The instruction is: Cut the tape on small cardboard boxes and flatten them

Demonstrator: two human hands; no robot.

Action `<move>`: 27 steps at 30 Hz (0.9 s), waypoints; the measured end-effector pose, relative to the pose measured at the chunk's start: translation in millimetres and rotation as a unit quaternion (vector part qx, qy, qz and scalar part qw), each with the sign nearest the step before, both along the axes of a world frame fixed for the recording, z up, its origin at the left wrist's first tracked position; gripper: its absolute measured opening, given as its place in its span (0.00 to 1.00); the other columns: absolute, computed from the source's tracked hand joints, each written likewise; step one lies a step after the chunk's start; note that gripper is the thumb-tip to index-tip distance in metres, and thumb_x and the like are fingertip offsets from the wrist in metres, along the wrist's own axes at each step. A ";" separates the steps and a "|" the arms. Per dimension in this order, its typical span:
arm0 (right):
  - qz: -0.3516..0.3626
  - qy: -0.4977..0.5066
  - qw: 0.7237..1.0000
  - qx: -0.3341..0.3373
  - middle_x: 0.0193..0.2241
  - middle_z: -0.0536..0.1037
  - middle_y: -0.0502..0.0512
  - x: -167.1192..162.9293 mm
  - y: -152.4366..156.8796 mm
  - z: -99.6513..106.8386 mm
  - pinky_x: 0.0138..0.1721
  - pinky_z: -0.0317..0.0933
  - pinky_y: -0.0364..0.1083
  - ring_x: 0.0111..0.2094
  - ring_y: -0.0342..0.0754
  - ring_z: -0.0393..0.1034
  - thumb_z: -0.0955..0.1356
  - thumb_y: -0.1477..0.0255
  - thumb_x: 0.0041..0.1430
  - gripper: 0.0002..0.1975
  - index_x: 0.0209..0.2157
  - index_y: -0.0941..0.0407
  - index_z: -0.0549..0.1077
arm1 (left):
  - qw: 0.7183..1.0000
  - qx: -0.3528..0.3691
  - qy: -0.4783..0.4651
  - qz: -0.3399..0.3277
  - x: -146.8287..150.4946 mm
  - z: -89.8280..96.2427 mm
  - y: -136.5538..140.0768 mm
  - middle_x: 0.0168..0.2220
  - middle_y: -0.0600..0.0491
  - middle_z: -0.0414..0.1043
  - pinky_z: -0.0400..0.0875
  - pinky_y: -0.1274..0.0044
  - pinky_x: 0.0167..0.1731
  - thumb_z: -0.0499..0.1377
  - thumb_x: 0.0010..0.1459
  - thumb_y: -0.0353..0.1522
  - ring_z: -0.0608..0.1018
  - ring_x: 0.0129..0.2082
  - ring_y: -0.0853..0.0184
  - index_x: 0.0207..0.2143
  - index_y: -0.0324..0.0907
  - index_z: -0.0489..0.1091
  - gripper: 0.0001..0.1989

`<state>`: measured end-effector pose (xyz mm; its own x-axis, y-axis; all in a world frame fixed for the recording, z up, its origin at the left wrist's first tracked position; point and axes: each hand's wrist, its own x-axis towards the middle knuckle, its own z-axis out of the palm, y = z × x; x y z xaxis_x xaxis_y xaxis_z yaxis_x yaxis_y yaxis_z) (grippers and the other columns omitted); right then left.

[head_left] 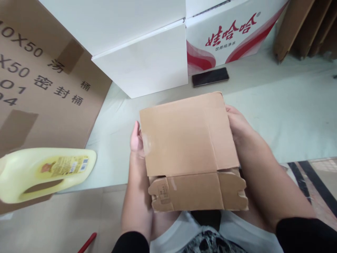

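1. Brown cardboard makes up the carton, held out in front of the person, above the lap and the near edge of the surface.
2. The left hand has its grip clamped on the carton's left edge, thumb up; the right hand is clamped on the right edge, most of its fingers hidden behind.
3. Done, as far as shows: the broad panel is smooth and creased, and the carton is up off the surface.
4. Left, it seems: the near flap and its notched tabs stick out, not tucked in, so folding looks only partial.
5. Whether the carton is flat or opened out underneath, I cannot tell.
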<state>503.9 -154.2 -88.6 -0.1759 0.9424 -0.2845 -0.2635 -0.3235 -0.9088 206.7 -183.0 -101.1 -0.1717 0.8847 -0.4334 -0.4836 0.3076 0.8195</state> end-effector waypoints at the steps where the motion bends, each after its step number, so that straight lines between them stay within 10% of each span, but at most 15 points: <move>1: -0.009 -0.001 1.000 -0.007 0.34 0.85 0.53 -0.6 0.2 1.2 0.27 0.72 0.50 0.36 0.55 0.81 0.77 0.57 0.46 0.20 0.40 0.50 0.80 | 1.000 -0.008 -0.005 -0.025 -0.2 0.4 -1.0 0.41 0.42 0.84 0.80 0.57 0.51 0.61 0.61 0.53 0.80 0.56 0.44 0.42 0.40 0.77 0.25; 7: -0.040 0.015 0.999 -0.025 0.36 0.84 0.52 2.0 4.8 -5.7 0.35 0.74 0.51 0.40 0.55 0.80 0.75 0.58 0.48 0.15 0.38 0.50 0.78 | 0.998 -0.011 0.031 -0.056 -1.4 -5.9 -3.3 0.34 0.45 0.84 0.81 0.59 0.50 0.75 0.41 0.28 0.85 0.47 0.44 0.39 0.40 0.77 0.21; 17: 0.151 0.118 0.981 0.035 0.47 0.83 0.53 1.6 -2.2 -8.2 0.42 0.76 0.53 0.38 0.52 0.81 0.76 0.42 0.41 0.38 0.52 0.47 0.73 | 0.974 0.091 -0.020 0.205 -0.7 -11.5 24.6 0.51 0.47 0.82 0.71 0.70 0.63 0.54 0.71 0.36 0.75 0.63 0.62 0.53 0.41 0.75 0.15; 23: 0.088 -0.006 0.994 0.065 0.55 0.80 0.62 -9.2 -12.2 -26.9 0.59 0.69 0.60 0.57 0.60 0.75 0.80 0.53 0.45 0.32 0.50 0.53 0.76 | 0.989 0.085 -0.012 0.119 21.7 -8.8 24.6 0.47 0.49 0.83 0.78 0.74 0.49 0.60 0.66 0.38 0.83 0.51 0.62 0.45 0.43 0.76 0.11; 27: -0.033 -0.112 0.982 0.150 0.51 0.82 0.60 20.7 -24.8 -20.4 0.61 0.67 0.66 0.57 0.64 0.75 0.78 0.51 0.50 0.27 0.46 0.52 0.79 | 0.997 -0.045 0.051 0.044 26.4 -8.2 28.2 0.32 0.53 0.81 0.74 0.79 0.29 0.64 0.57 0.36 0.83 0.29 0.68 0.37 0.42 0.72 0.09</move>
